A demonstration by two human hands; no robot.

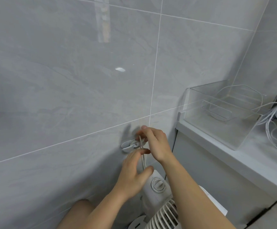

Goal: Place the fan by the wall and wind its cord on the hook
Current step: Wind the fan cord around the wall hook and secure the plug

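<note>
A white fan (157, 190) with a round dial on top stands against the grey tiled wall at the bottom centre. Its thin white cord (142, 156) runs up to a small white hook (128, 145) stuck on the wall, where several turns lie wound. My right hand (156, 142) is at the hook and pinches the cord between its fingers. My left hand (134, 172) hovers just below, fingers relaxed and spread on either side of the hanging cord, thumb near the fan's top.
A white ledge (225, 156) juts out on the right, carrying a clear plastic box (217, 109) and a tangle of white cables (273, 126). A cabinet front stands below the ledge, close to the fan. My bare knee (79, 210) shows at bottom left.
</note>
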